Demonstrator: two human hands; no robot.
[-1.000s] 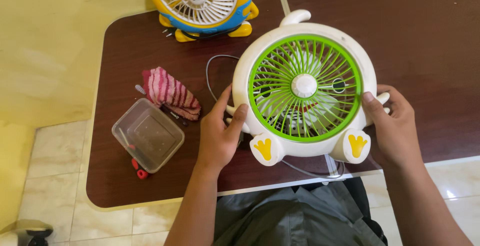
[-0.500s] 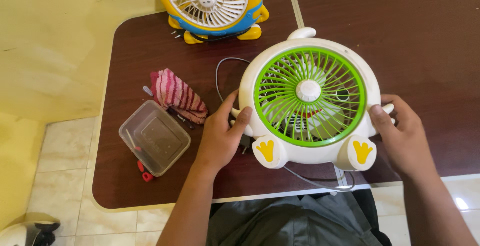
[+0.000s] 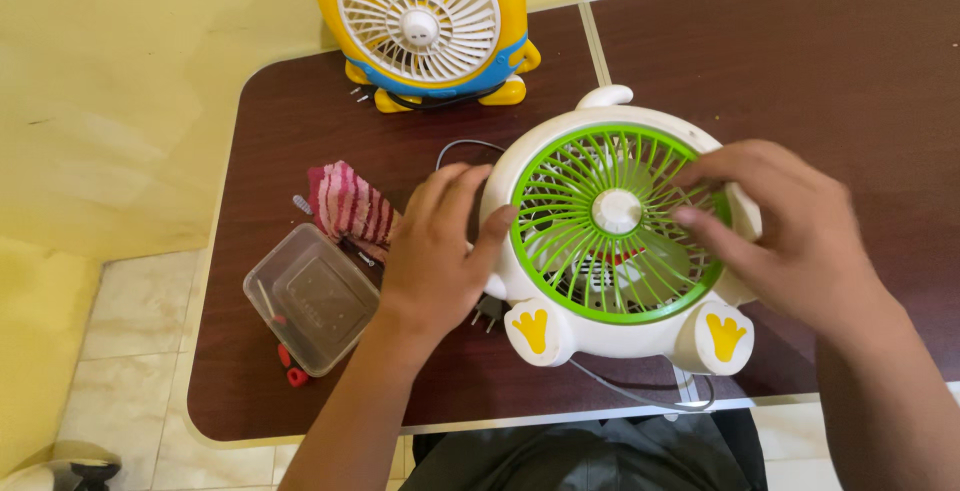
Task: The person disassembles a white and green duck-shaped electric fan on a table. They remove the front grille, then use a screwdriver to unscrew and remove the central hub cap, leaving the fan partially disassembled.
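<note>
Two fans stand on the dark brown table (image 3: 830,61), and the white fan with the green grille (image 3: 618,241) serves here as the landmark. Far to the left of it lies a clear plastic box (image 3: 312,298), with a small red piece (image 3: 296,376) at the box's near corner, and a pink striped cloth (image 3: 348,203) lies between the box and the fan. The left hand (image 3: 435,256) rests against the left rim of this fan, fingers spread and loosely bent, the thumb pressing the white housing. The fan lies on its back near the table's front edge, grille facing up, its yellow feet toward the person. Behind it stands a yellow fan (image 3: 425,16), upright. The right hand (image 3: 780,231) hovers over the right part of the grille, fingers open and pointing to the white hub (image 3: 617,209); it is blurred, so contact cannot be told. A grey cord (image 3: 640,391) runs out under the front of the fan.
</note>
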